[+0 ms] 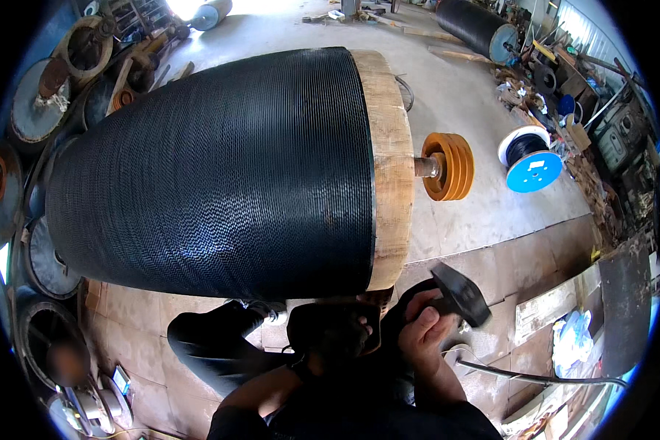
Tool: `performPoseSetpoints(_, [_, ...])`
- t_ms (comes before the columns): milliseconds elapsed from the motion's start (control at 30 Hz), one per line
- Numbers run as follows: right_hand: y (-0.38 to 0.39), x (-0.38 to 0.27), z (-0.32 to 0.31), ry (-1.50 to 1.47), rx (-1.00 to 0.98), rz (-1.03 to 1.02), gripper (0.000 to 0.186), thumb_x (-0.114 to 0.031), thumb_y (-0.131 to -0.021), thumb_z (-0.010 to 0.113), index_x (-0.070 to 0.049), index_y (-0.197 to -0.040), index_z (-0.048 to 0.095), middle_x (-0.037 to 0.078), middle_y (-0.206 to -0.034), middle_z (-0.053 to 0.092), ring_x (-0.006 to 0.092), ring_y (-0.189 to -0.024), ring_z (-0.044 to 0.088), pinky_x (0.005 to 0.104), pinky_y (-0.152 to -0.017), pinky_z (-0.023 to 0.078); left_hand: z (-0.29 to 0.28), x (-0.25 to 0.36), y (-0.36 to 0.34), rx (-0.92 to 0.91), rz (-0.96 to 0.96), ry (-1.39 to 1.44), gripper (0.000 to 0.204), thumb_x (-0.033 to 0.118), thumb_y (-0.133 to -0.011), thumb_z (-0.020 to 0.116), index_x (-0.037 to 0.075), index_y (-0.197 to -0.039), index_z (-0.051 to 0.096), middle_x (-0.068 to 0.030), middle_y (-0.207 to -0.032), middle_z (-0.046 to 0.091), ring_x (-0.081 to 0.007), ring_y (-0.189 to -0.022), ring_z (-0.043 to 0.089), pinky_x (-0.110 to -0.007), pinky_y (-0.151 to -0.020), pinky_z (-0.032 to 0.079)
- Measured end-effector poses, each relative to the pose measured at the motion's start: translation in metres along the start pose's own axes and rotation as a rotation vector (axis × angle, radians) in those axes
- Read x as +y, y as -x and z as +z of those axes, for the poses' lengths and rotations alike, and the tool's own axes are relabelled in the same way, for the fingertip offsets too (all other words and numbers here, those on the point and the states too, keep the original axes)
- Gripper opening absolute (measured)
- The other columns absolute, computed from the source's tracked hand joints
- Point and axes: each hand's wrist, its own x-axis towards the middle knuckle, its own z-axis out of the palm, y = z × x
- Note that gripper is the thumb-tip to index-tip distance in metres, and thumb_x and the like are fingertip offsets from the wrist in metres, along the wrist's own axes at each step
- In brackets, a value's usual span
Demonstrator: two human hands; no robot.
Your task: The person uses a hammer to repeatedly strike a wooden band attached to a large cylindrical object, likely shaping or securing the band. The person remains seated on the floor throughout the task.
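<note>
A hammer [462, 295] with a dark, blocky head is in my right hand [423, 330], whose fingers are wrapped round its handle. Its head is raised to the right of my lap. My left hand [345, 339] is in deep shadow over a dark, open-looking container or pouch [301, 320] at my lap. Its fingers look curled, and what they hold does not show. Just ahead lies a huge roller [220, 176] with a black, finely ridged surface. A pale wooden band [392, 169] rings its right end, close beyond both hands.
An orange grooved pulley [449, 166] sits on the roller's shaft. Farther right stands a blue-flanged cable spool [533, 170]. Wheels and drums [48, 253] line the left side. Scrap and boards [557, 304] crowd the right. A hose [528, 377] runs near my right arm.
</note>
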Motion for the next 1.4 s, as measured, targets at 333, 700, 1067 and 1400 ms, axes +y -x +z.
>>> performPoseSetpoints(333, [0.009, 0.01, 0.004, -0.08, 0.103, -0.038, 0.03, -0.024, -0.101, 0.044, 0.002, -0.09, 0.053, 0.009, -0.062, 0.053, 0.0178, -0.049, 0.05, 0.0304, -0.045, 0.038, 0.022, -0.043, 0.01, -0.106, -0.268, 0.235, 0.024, 0.02, -0.096, 0.052, 0.006, -0.098, 0.072, -0.0158, -0.096, 0.066, -0.029, -0.091, 0.063, -0.041, -0.078, 0.051])
performPoseSetpoints(700, [0.006, 0.013, 0.005, 0.037, 0.035, -0.093, 0.02, -0.014, -0.099, 0.049, 0.003, -0.09, 0.046, 0.008, -0.064, 0.058, 0.0218, -0.053, 0.055, 0.0366, -0.046, 0.04, 0.01, 0.01, -0.001, 0.018, -0.168, 0.39, 0.02, 0.018, -0.095, 0.054, 0.006, -0.097, 0.07, -0.0146, -0.103, 0.064, -0.0301, -0.098, 0.061, -0.042, -0.087, 0.05])
performPoseSetpoints(1067, [0.011, 0.024, 0.012, 0.354, -0.056, -0.024, 0.016, -0.014, -0.098, 0.046, 0.001, -0.099, 0.05, 0.007, -0.064, 0.055, 0.0175, -0.05, 0.051, 0.0292, -0.046, 0.041, -0.039, 0.076, -0.009, -0.206, 0.114, -0.628, 0.031, 0.023, -0.097, 0.06, 0.004, -0.121, 0.059, -0.0122, -0.122, 0.061, -0.0258, -0.113, 0.059, -0.039, -0.093, 0.051])
performPoseSetpoints(1400, [0.003, 0.011, 0.012, 0.401, -0.14, 0.088, 0.014, -0.008, -0.092, 0.054, 0.004, -0.1, 0.055, 0.019, -0.071, 0.061, 0.0322, -0.06, 0.062, 0.0397, -0.054, 0.05, -0.114, 0.104, -0.066, 0.382, 0.346, -0.556, 0.029, 0.008, -0.085, 0.068, 0.007, -0.112, 0.057, -0.0173, -0.111, 0.063, -0.0316, -0.097, 0.063, -0.043, -0.077, 0.051])
